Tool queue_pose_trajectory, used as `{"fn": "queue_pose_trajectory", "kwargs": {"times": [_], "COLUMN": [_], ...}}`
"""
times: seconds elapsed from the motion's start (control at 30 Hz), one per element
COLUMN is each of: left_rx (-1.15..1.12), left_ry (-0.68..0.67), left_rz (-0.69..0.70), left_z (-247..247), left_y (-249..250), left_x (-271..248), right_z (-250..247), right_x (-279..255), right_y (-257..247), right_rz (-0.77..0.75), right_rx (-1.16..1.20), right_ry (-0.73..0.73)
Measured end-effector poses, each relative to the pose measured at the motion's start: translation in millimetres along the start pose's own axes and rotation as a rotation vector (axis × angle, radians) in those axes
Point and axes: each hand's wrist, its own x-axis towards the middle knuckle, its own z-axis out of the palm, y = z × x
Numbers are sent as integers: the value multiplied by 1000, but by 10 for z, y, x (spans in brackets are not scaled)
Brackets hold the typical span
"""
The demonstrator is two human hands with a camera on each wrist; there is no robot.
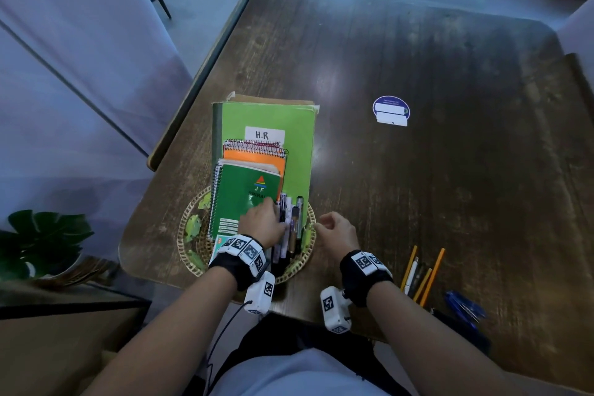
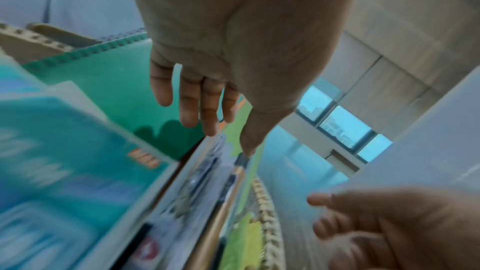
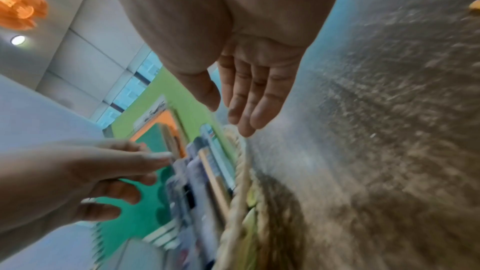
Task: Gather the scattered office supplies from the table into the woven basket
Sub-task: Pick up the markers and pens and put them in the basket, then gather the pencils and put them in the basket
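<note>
The woven basket sits at the table's near edge and holds a stack: a big light-green folder, an orange spiral notebook and a dark green spiral notebook. Several pens lie along the stack's right side. My left hand hovers over the notebook and pens with fingers straight, its thumb tip touching a pen; it holds nothing. My right hand is just right of the basket rim, empty, with relaxed fingers.
Several yellow pencils and a pen lie on the wooden table to my right. Beside them, near the front edge, is a blue tool. A round blue-and-white item sits farther back. A potted plant stands off the table's left.
</note>
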Motion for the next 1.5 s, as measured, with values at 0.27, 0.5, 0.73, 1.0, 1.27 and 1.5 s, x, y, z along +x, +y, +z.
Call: {"fn": "queue_pose_trajectory", "kwargs": {"times": [0.27,0.5,0.73,1.0,1.27,1.5], "left_rx": [-235,-266,-208,-192,-254,-458], "left_ry": [-96,-317,-396,-382,-368,-260], "left_rz": [289,342,333,330,342,356], "left_z": [-43,479,796,839,780,591], "left_y": [688,1192,1259,1205,1171,1093], "left_x": [-30,-147,-284,-328,-332,-332], "right_z": [-931,-1247,-1146,-1160,-1203,-823], "right_x": [29,-98,-126,-65,-117,-148], "right_y": [866,1611,1829,1802,1542,764], "right_rz": [252,468,518,523,413,82], "right_rx": [-138,-372,-405,-304,-127,104], "right_ry": [188,176,87,53,145,73]}}
